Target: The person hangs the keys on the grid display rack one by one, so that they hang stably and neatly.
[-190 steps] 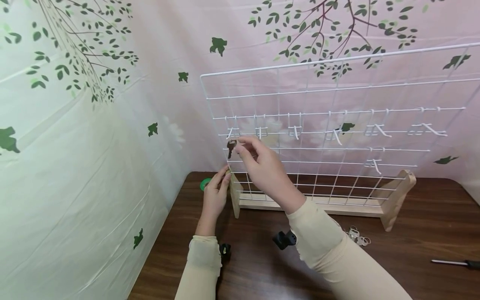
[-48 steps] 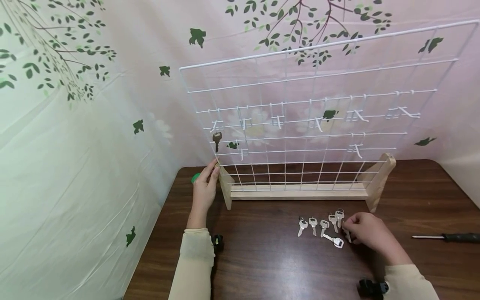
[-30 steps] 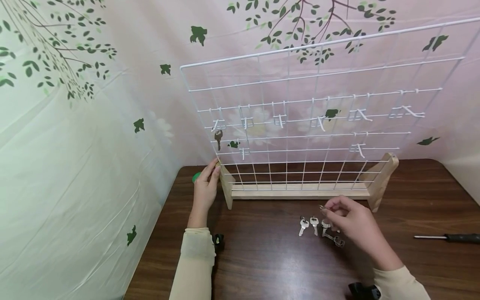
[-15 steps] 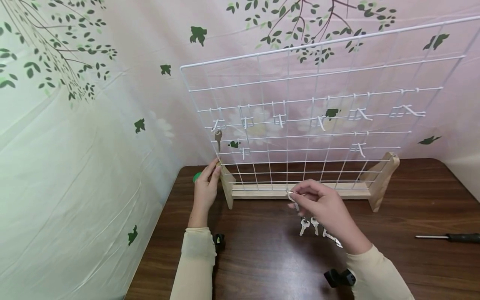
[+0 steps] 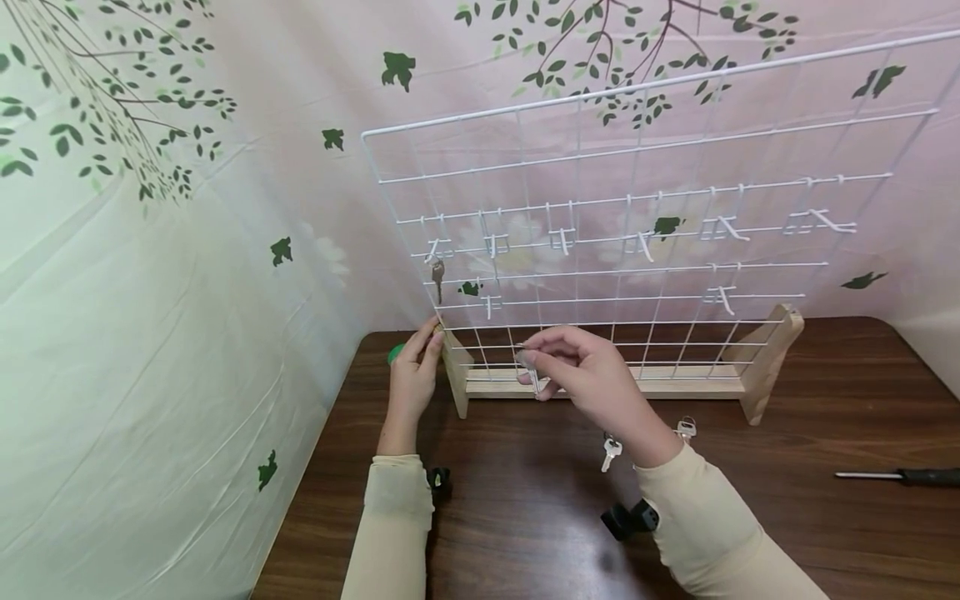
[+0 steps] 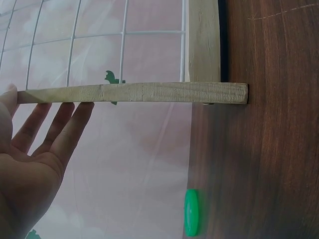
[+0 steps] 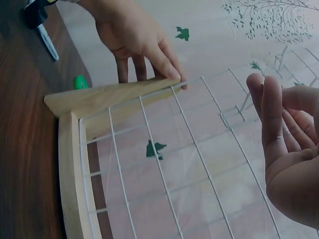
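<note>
A white wire grid panel (image 5: 622, 208) stands upright in a wooden stand (image 5: 600, 382) on the dark wood table (image 5: 525, 533). My left hand (image 5: 414, 375) rests with straight fingers against the top of the stand's left foot (image 6: 134, 92). My right hand (image 5: 592, 375) pinches a silver key (image 5: 529, 368) in front of the grid's lower left wires. One dark key (image 5: 437, 276) hangs from the leftmost hook. Two silver keys (image 5: 609, 451) (image 5: 684, 428) show on the table beside my right forearm. In the right wrist view only my right hand's fingers (image 7: 271, 114) show; the key is hidden.
Several empty white hooks (image 5: 720, 227) run along the grid's middle rows. A green disc (image 5: 395, 354) lies on the table behind the left foot. A black-handled screwdriver (image 5: 900, 476) lies at the table's right edge. A leaf-printed curtain (image 5: 187, 250) closes off the back and left.
My right hand picked a silver key from the row on the table and carried it up and left to the grid's lower left. The left hand stayed on the stand's foot.
</note>
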Demonstrator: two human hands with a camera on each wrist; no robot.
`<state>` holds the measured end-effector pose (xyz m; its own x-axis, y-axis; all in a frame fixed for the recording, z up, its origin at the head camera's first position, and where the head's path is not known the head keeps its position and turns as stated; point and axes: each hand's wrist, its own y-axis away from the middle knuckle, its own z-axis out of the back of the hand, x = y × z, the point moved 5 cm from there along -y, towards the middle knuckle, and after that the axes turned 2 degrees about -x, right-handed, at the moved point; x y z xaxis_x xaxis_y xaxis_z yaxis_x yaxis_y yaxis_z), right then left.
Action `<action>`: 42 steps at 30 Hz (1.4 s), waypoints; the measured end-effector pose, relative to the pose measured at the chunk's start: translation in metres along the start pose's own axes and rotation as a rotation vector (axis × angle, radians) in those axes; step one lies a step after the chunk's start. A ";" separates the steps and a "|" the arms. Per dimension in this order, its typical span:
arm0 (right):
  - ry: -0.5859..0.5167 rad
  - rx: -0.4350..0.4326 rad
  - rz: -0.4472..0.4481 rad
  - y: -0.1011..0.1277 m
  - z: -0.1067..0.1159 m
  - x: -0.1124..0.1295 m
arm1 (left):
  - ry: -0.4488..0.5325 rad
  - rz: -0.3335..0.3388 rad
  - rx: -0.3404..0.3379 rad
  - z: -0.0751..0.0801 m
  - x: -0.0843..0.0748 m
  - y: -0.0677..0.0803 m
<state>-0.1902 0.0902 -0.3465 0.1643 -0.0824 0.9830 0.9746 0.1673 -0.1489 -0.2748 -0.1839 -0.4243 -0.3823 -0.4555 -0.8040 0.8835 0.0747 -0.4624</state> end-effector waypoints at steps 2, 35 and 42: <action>-0.001 -0.004 -0.021 -0.005 -0.004 0.001 | 0.005 -0.003 0.000 0.000 0.000 0.000; -0.127 -0.006 -0.140 -0.049 -0.031 -0.005 | 0.007 0.001 0.015 -0.001 0.000 0.000; -0.122 -0.042 -0.110 -0.056 -0.032 -0.011 | -0.012 -0.018 0.002 0.000 0.001 -0.001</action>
<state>-0.2421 0.0499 -0.3526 0.0387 0.0222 0.9990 0.9916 0.1223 -0.0411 -0.2759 -0.1842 -0.4243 -0.3945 -0.4672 -0.7913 0.8772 0.0649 -0.4757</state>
